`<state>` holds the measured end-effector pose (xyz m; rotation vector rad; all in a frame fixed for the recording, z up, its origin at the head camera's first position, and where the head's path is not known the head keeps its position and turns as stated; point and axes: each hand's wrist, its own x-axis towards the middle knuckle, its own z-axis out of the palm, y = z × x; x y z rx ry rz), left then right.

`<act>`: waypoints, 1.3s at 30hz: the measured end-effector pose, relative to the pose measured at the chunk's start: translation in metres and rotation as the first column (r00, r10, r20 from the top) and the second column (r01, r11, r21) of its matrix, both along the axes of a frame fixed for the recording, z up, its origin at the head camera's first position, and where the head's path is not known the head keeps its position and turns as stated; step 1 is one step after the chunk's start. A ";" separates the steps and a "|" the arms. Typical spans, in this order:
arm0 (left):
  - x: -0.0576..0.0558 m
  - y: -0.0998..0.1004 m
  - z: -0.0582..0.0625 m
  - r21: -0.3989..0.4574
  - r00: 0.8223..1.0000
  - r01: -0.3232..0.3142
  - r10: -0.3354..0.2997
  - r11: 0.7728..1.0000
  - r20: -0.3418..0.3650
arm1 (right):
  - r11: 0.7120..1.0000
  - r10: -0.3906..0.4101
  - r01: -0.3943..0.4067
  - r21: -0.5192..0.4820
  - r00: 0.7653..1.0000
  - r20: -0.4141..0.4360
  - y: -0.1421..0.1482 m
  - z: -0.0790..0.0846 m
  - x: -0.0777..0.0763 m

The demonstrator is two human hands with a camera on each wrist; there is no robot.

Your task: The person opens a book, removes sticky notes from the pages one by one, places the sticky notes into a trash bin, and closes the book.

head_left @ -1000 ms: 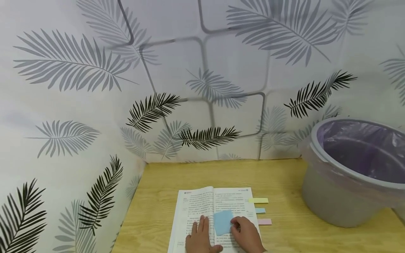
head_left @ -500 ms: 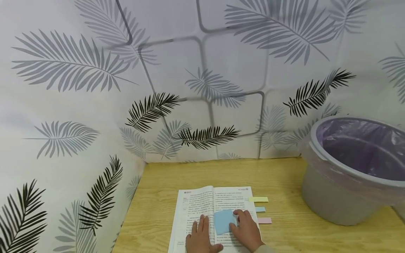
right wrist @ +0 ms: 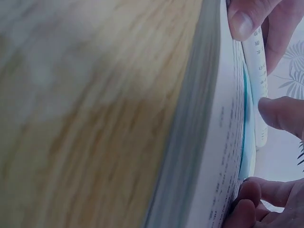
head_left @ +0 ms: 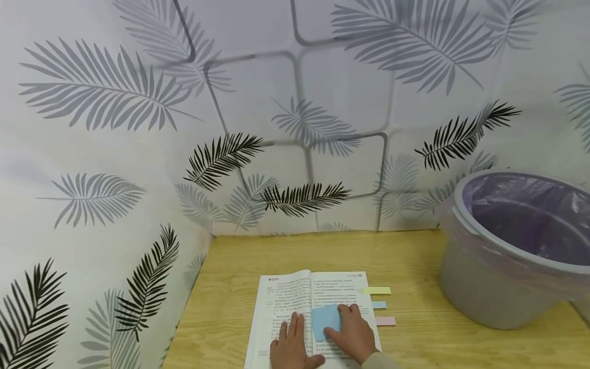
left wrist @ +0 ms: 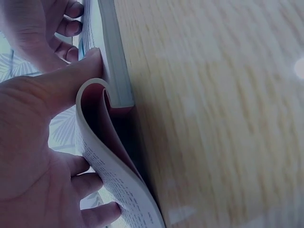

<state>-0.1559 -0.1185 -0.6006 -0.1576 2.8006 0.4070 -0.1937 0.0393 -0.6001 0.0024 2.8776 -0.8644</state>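
Note:
An open book with printed pages lies on the table. My left hand rests on the left page, its fingers extended and its thumb reaching over the gutter. In the left wrist view that thumb presses on the right-hand page beside the curled left pages. On the right page lies a square light-blue sticky note, also seen edge-on as a blue sheet. My right hand touches the note, its thumb on the lower part and fingers over the right edge. Thumb and fingers are spread apart; part of the note is hidden beneath them.
Yellow, blue and pink tabs stick out from the book's right edge. A grey bin with a purple liner stands at the right of the wooden table. Leaf-patterned sheeting rises behind.
My right hand has shifted from the note's right edge onto the note, its fingers uncurling and its thumb moving left across it. The left hand stays in place.

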 end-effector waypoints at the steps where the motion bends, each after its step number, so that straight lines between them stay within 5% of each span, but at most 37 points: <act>1: 0.000 0.000 0.000 0.003 1.000 0.000 0.000 1.000 -0.002 | 1.000 0.002 -0.002 0.003 1.000 0.002 0.000 0.000 -0.001; 20: 0.000 -0.002 -0.003 0.018 0.999 0.021 -0.021 1.000 -0.031 | 0.999 0.029 -0.030 0.012 0.995 0.091 0.000 0.003 -0.016; 33: 0.001 -0.001 -0.002 -0.011 0.999 0.030 -0.030 1.000 -0.042 | 0.996 0.012 -0.015 -0.087 0.999 -0.030 0.004 -0.003 -0.011; 39: 0.002 -0.003 -0.001 0.000 0.999 0.032 -0.032 0.999 -0.020 | 0.993 -0.017 0.019 -0.118 1.000 0.014 0.004 -0.005 -0.012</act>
